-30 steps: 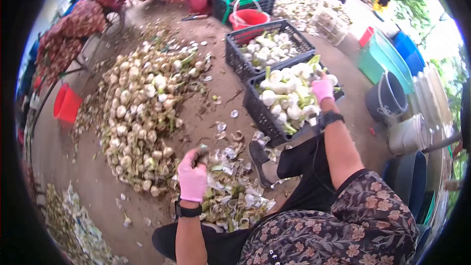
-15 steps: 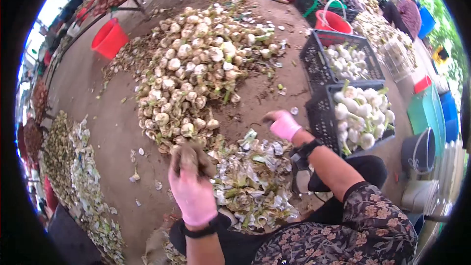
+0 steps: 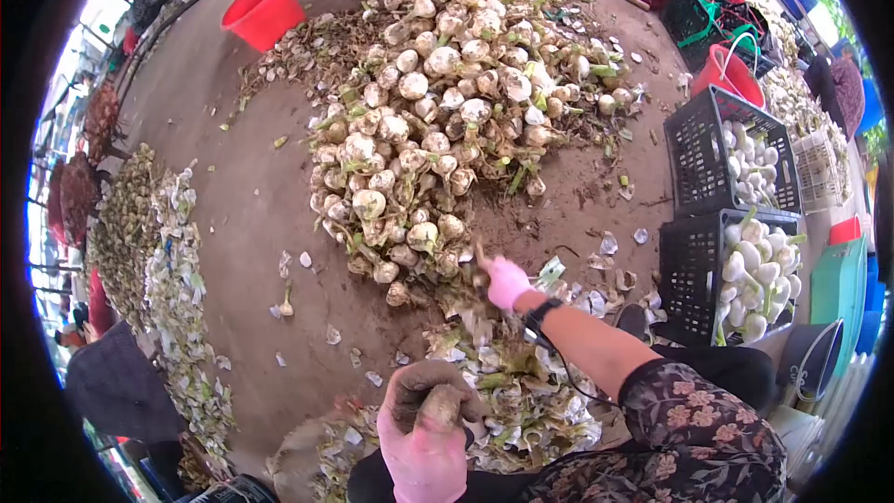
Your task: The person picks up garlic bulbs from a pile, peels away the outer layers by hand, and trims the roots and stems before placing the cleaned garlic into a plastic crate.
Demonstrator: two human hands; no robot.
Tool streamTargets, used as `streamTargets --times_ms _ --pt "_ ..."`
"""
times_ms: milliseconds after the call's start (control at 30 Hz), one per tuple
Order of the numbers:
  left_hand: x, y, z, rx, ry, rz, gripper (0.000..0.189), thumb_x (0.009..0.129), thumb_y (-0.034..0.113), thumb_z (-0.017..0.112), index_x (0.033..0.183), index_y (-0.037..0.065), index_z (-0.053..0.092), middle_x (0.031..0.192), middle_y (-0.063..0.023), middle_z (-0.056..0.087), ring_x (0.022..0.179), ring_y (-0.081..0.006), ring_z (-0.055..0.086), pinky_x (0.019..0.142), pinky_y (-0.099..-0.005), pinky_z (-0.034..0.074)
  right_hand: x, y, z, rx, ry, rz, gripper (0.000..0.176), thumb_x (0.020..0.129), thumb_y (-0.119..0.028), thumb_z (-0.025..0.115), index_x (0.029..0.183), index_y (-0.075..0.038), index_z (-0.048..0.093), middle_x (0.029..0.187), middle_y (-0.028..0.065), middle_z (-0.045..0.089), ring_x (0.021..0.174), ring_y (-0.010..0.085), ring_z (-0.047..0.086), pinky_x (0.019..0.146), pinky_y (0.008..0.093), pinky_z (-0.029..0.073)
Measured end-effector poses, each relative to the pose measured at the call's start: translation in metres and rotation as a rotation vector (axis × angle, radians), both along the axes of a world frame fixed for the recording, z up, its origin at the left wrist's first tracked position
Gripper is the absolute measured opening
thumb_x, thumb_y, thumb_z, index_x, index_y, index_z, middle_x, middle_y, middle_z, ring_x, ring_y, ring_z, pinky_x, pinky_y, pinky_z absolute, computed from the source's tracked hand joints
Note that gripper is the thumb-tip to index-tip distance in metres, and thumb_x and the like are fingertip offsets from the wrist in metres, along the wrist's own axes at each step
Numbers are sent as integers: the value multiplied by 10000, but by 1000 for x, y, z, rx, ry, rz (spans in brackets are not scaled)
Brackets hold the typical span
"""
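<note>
My left hand (image 3: pixel 426 433), in a pink glove with soil-brown fingers, is low in the view above my lap. Its fingers are curled in with the thumb against them; what they hold, if anything, is hidden. My right hand (image 3: pixel 508 283), also in a pink glove, is at the near edge of a heap of dirty garlic bulbs (image 3: pixel 438 121). Its fingers are closed and point left; a blurred shape hangs just below them, and I cannot make out what it is. Under and between both hands lies a pile of stripped garlic skins (image 3: pixel 531 401).
To the right, two black crates (image 3: pixel 691 275) hold white cleaned garlic bulbs (image 3: pixel 759 270). Behind them stands a red bucket (image 3: pixel 740 84) with a white handle. Another red bucket (image 3: pixel 264 11) is at the back left. A strip of skins (image 3: pixel 177 289) runs along the left floor.
My view has shifted, so the heap and crates appear further right. My left hand has drawn back from the heap toward my lap. My right hand has moved left to the heap's near edge.
</note>
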State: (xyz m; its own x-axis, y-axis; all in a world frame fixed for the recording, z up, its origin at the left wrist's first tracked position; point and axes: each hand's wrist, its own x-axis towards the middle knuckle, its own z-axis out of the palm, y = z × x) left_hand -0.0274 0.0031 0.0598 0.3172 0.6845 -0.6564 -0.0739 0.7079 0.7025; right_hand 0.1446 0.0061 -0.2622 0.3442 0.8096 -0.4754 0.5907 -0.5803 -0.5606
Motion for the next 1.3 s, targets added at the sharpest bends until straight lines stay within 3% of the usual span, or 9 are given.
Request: streamTargets --times_ms 67,300,500,633,833,933,1033,1200,1300 --pt "6 -3 5 217 6 35 170 849 109 574 980 2 553 788 -63 535 653 -149 483 598 -288 398 -10 -36 9 42 138 -64 416 785 -93 599 1200 -97 569 1070 191 599 1010 364 586 865 423 480" --pt "-5 -21 -50 808 376 -425 407 806 39 675 1186 1 532 1085 -91 585 939 -132 557 813 -265 473 -27 -94 152 536 533 -249 423 796 -25 674 1201 -14 551 1100 102 637 1016 185 608 883 312 483" --pt "13 -43 -76 740 133 -443 437 792 22 690 1193 -1 519 1030 -58 625 911 -125 587 822 -271 485 -28 -133 235 720 659 -169 518 743 70 634 1244 4 521 1184 108 602 1132 186 558 999 316 417" --pt "18 -52 -56 709 -7 -388 389 784 -14 679 1149 -1 545 1022 -51 632 893 -114 587 817 -263 480 -15 -155 259 870 1411 -454 558 797 -27 666 1310 -7 448 1247 83 541 1203 191 495 1029 338 399" --pt "21 -61 -50 591 -293 -362 490 791 -55 655 1243 4 477 1092 -59 603 968 -125 582 869 -270 482 -32 -155 276 920 529 -172 529 776 134 455 1289 6 479 1210 80 571 1185 183 514 1020 311 389" --pt "16 -60 -41 556 -276 -374 592 755 21 754 1273 0 467 1147 -74 573 1031 -148 561 904 -289 465 -29 -165 298 645 907 -240 476 821 94 502 1290 20 482 1209 85 577 1180 175 514 1017 310 390" --pt "13 -60 -45 939 -136 -377 656 720 66 793 1284 5 463 1152 -93 564 1028 -180 569 890 -311 472 -29 -154 293 905 1058 -445 454 862 24 574 1304 25 468 1210 81 580 1136 163 533 989 303 407" --pt "11 -70 -39 1386 217 -328 600 625 122 817 1131 26 509 1046 -181 552 938 -382 585 771 -424 494 -45 -140 290 913 811 -384 531 831 -185 730 1263 21 501 1166 74 611 1046 149 581 933 294 455" --pt "10 -68 -38 1424 306 -335 605 625 128 820 1131 29 503 1038 -183 551 925 -380 587 762 -423 493 -45 -135 292 851 743 -403 443 861 -188 698 1217 25 543 1110 59 634 1007 125 586 904 286 468"
